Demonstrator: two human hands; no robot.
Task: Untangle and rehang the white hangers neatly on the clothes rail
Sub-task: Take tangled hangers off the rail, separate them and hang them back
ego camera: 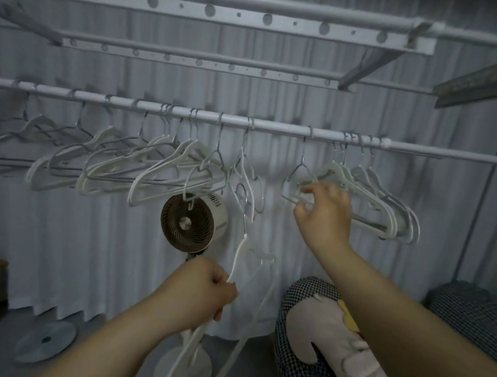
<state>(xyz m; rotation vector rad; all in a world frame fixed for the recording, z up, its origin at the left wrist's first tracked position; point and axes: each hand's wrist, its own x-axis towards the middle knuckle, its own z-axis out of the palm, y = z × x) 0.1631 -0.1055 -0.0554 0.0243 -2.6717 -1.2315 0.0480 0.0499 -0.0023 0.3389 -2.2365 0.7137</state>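
Left grip: the left hand (202,288) was closed in a fist round one arm of a loose hanger (238,255), low in the middle of the scene.
Right grip: the right hand (325,214) was raised, with thumb and forefinger pinching the left end of a hung hanger (289,191). Its other fingers were loosely curled.
Loose hanger: it dangled below the rail, and its hook seemed caught in the knot (246,185) of hangers above. It was probably held taut so that the snag could be worked free.
Hung hanger: it sat on the rail (275,126) just left of the right bunch (370,194). The pinch most likely steadied it or slid it aside to open a gap.
Left row (119,164): many hangers hung there, overlapping and crooked, so much sorting remained.
Rail: it ran left to right across the far side, with the knot near its middle.
Behind: a round fan (190,222) stood just below the knot, in front of a pale curtain (90,251).
Near right: a checked cushion (307,295) lay under the right arm.
Risk: a hard pull could have dragged neighbouring hangers off the rail.
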